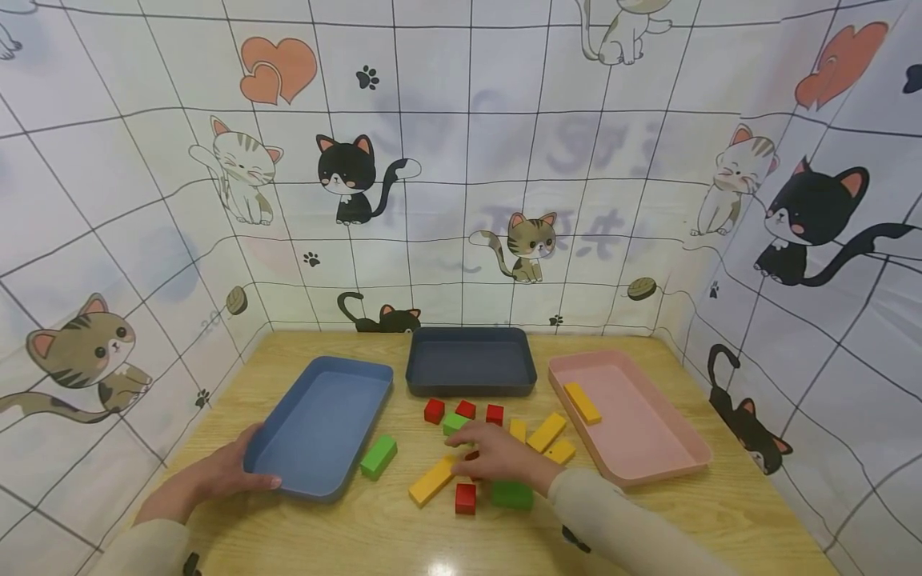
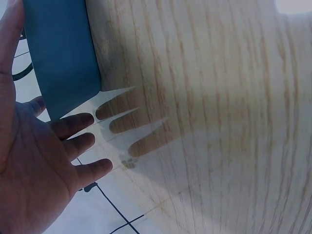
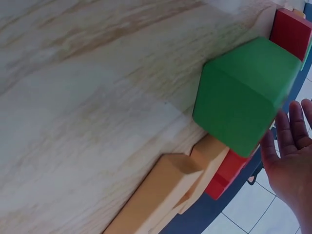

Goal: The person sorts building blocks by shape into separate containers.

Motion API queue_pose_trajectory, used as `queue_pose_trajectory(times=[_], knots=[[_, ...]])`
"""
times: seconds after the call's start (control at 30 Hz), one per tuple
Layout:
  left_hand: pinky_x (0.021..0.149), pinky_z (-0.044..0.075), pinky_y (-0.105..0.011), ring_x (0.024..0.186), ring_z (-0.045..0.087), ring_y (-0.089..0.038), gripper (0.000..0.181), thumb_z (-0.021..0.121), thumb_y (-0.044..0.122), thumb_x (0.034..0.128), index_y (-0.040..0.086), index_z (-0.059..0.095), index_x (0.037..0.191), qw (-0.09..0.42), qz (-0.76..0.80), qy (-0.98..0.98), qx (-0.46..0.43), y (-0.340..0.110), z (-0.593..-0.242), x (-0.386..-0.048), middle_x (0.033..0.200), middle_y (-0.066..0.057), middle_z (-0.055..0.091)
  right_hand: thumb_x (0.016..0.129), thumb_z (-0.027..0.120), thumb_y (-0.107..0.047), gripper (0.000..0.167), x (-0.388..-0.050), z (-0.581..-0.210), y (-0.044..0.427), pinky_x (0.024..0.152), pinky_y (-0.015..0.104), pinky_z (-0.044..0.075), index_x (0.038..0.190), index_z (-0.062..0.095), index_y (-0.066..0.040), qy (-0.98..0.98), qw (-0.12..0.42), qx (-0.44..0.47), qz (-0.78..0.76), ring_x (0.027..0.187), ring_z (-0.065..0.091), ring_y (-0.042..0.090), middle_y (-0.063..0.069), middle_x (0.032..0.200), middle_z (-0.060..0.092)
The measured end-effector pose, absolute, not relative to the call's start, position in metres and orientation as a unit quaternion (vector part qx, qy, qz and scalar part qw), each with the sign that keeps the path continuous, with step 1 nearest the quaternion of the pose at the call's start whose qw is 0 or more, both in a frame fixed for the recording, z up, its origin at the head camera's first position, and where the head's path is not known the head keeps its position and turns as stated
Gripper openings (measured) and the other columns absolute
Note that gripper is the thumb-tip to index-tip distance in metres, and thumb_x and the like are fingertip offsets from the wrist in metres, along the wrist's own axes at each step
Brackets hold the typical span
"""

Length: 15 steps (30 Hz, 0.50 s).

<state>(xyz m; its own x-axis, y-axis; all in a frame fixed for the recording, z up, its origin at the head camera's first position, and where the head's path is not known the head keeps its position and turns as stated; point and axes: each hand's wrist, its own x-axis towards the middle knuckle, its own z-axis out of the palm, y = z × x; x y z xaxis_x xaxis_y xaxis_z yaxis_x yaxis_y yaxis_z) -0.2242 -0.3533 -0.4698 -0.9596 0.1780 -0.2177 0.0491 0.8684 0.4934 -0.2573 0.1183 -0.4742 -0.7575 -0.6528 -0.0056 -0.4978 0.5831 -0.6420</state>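
Note:
My left hand [image 1: 225, 470] rests against the near-left corner of the blue tray [image 1: 322, 424], thumb by the rim. In the left wrist view the fingers of this hand [image 2: 46, 163] are spread and fairly straight beside the tray [image 2: 66, 53]. Over the loose blocks hovers my right hand [image 1: 500, 458], its fingers loosely bent above a partly hidden dark red block. The right wrist view shows that hand [image 3: 292, 163] beyond a large-looking green block [image 3: 243, 92], with red and yellow blocks [image 3: 156, 192] near it. Nothing is visibly held by the right hand.
A dark tray [image 1: 471, 362] stands at the back. The pink tray [image 1: 641, 424] on the right has a yellow block [image 1: 582, 402] lying across its left rim. A green block [image 1: 378, 457] lies by the blue tray; several red, yellow and green blocks are scattered mid-table.

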Motion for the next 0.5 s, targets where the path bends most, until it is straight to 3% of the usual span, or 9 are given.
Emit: queue_pose_trajectory(times=[0.5], knots=[[0.104,0.027,-0.071,0.131,0.026,-0.064,0.117,0.080,0.050,0.0794,-0.013,0.010,0.149,0.137,0.248,0.958,0.049,-0.3538,-0.4727,-0.2263,0.145,-0.048,0.019,0.088,0.076,-0.033,0.045,-0.2614,-0.4845,0.1090,0.097,0.032,0.047,0.129,0.067,-0.016,0.900,0.121,-0.346,-0.237,0.110,0.056,0.011,-0.005,0.126,0.062]])
